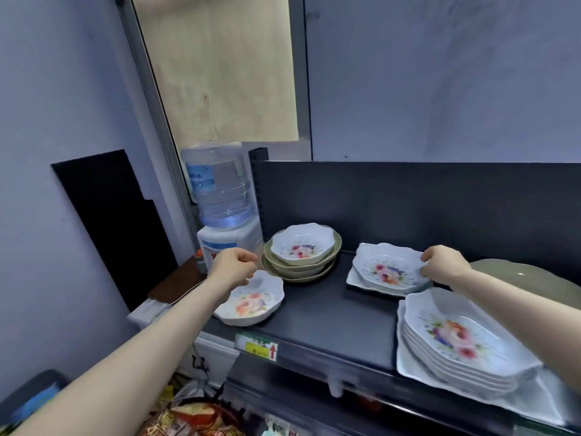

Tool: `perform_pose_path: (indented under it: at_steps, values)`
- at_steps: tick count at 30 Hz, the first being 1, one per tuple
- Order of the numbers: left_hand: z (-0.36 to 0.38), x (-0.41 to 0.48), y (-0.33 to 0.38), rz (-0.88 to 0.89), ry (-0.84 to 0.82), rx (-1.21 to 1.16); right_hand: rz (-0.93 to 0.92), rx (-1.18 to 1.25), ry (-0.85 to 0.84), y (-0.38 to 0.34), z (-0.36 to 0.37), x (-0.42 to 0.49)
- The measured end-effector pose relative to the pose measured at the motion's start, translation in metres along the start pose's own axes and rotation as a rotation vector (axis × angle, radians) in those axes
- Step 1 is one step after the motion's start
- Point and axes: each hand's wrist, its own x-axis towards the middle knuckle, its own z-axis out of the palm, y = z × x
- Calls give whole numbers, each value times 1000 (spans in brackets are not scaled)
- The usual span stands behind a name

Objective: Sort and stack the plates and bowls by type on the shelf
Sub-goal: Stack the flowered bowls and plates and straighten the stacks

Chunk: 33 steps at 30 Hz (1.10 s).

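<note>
Dark shelf (330, 309) carried all the dishes. Back left: green stack (297, 270) of shallow green dishes, with a floral bowl (301, 247) nested upright in the top one. No food or other contents in any dish.

Front left: loose bowl (251, 300), floral, upright, near the shelf's front edge and just in front of the green stack, apart from it. Left hand (234, 267) hovered over the bowl's back-left rim, fingers curled toward the thumb. Could not tell if it gripped the rim or only hung above it.

Back middle: floral plate (388, 272), face up, long axis running left-right along the shelf. It sat on a white tray (353, 280), lying the same way. Right hand (443, 262) pinched the plate's right rim, fingers over the top and thumb at the edge. The two hands were well apart, one on each side of the shelf.

Front right: front stack (459, 341) of several same-pattern oblong plates, face up, long axis slanting from back-left to front-right. Stack rested on a flat white platter (408, 366) that overhung the shelf front. Behind the right forearm sat a large green dish (518, 280), partly hidden.

Off the shelf's left end stood a water cooler (220, 196). A yellow label (257, 346) was on the shelf's front lip.
</note>
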Motion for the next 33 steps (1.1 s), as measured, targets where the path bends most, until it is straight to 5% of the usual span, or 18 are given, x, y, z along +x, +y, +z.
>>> perform_pose_path:
  at_steps: [12,27,33]
  values:
    - [-18,61,-42,193,23,468,211,-117,96,-16,20,22]
    - [-12,85,-63,93,-242,770,328,351,181,-24,-11,16]
    - [-10,81,-56,62,-214,755,323,504,133,-12,-53,-2]
